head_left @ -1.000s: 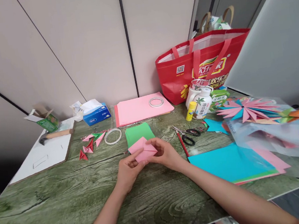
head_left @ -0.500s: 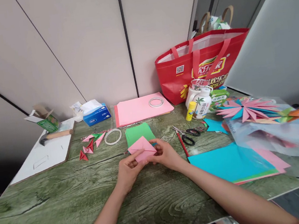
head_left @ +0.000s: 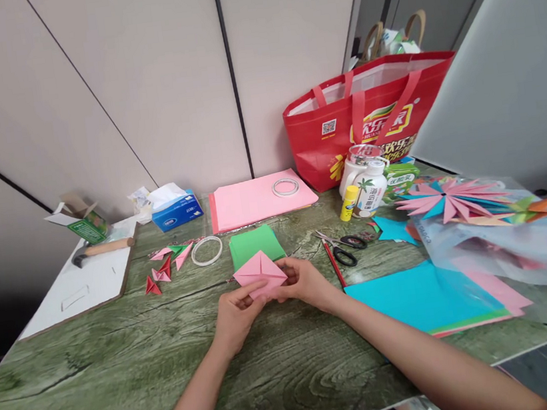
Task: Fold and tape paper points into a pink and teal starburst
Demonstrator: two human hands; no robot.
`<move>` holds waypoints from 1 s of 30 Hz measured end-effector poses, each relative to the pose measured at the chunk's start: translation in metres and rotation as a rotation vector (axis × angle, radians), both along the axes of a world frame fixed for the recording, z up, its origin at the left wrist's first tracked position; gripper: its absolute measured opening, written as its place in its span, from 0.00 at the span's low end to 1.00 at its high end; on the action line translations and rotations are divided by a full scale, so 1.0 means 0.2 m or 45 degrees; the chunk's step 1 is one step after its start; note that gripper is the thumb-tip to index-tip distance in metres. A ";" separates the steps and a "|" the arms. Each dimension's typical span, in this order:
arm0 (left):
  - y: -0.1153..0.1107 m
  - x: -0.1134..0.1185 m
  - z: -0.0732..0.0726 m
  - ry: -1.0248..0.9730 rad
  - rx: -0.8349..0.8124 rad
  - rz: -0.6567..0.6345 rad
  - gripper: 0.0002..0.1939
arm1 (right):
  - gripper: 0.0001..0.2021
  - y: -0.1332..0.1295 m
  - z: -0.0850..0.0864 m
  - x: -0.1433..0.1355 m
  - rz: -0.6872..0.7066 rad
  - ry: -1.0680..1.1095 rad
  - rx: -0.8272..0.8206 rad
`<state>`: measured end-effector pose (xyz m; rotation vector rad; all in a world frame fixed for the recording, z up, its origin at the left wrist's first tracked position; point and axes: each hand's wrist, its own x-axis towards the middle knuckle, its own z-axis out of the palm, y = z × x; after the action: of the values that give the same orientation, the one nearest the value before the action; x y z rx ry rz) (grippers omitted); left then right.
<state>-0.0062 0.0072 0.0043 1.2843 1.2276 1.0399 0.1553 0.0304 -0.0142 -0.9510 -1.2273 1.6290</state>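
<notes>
A small pink paper (head_left: 260, 270) with crease lines is held up as a diamond, one corner pointing away. My left hand (head_left: 237, 314) pinches its lower left edge, the thumb lying on its face. At the right corner my right hand (head_left: 304, 283) grips the same paper between thumb and fingers. Just behind it lies a stack of green square sheets (head_left: 253, 242), partly covered by the pink paper. Several small folded paper pieces (head_left: 162, 271) in red, pink and green rest to the left, beside a roll of tape (head_left: 206, 250).
Scissors (head_left: 344, 249), a red pencil (head_left: 334, 264), a glue stick (head_left: 348, 203) and blue sheets (head_left: 421, 296) are on the right. A red bag (head_left: 317, 152) stands behind. A hammer (head_left: 102, 249) lies on a white board (head_left: 87, 283) at the left.
The pink paper has turned and tilted slightly in my fingers, so its crease lines show differently. Both hands keep hold of it in nearly the same place.
</notes>
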 end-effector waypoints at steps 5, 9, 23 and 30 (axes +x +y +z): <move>0.00 0.00 -0.01 -0.060 -0.058 0.008 0.17 | 0.23 0.00 0.00 0.00 -0.005 -0.030 0.042; 0.00 0.00 -0.01 -0.030 -0.040 0.000 0.17 | 0.22 -0.01 0.01 0.00 0.020 0.060 -0.069; 0.02 -0.02 -0.01 -0.061 -0.021 0.067 0.19 | 0.18 0.02 0.01 0.04 0.148 0.365 -0.295; 0.03 -0.03 -0.01 -0.197 -0.084 0.056 0.19 | 0.21 0.03 0.01 0.05 0.152 0.365 -0.250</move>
<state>-0.0127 0.0128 0.0018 1.1094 1.1666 1.1005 0.1661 0.0362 -0.0121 -0.7390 -0.9563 1.9325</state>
